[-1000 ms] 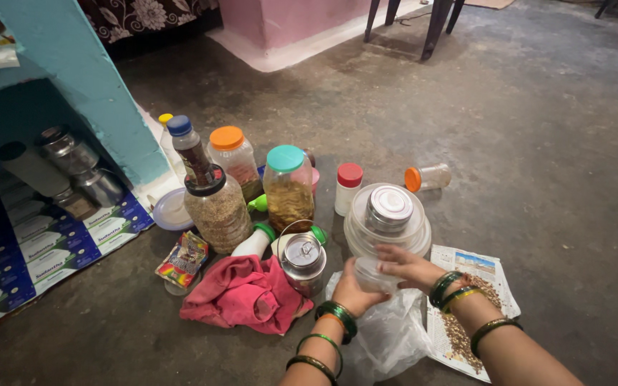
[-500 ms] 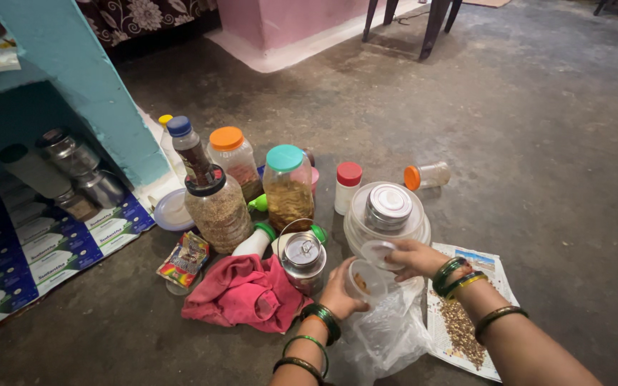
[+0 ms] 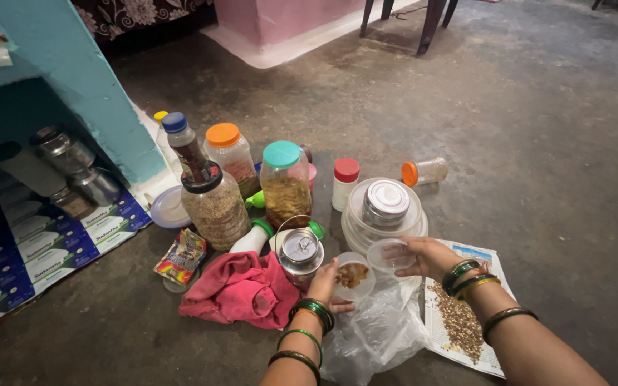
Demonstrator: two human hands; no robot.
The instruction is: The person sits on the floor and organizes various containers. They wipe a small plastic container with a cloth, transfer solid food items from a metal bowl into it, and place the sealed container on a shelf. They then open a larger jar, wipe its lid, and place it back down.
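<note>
While a small clear plastic container (image 3: 352, 276) with brown seeds in its bottom is held by the left hand (image 3: 325, 286), its fingers wrapped round the container's near side, a round clear plastic lid (image 3: 389, 255) is gripped by the right hand (image 3: 430, 258), fingers closed on the lid's right edge. Container and lid are held just beside each other, low over the grey concrete floor (image 3: 523, 143), the container open at the top. Under both hands a crumpled clear plastic bag (image 3: 377, 332) is spread, and to its right a sheet of newspaper (image 3: 477, 314) carrying a heap of brown grain (image 3: 458, 322) is laid on the floor. Green and gold bangles are worn on both wrists.

Just behind the lid a stack of wide clear tubs (image 3: 384, 218) topped by a small steel tin is seen. Left of the container a steel can with a wire handle (image 3: 300, 250) is stood, touching a pink cloth (image 3: 241, 289). Farther back, a tall jar with a teal lid (image 3: 285, 182), a jar with an orange lid (image 3: 229, 159) and a white bottle with a red cap (image 3: 344, 184) are grouped near the turquoise shelf wall (image 3: 80, 86).
</note>
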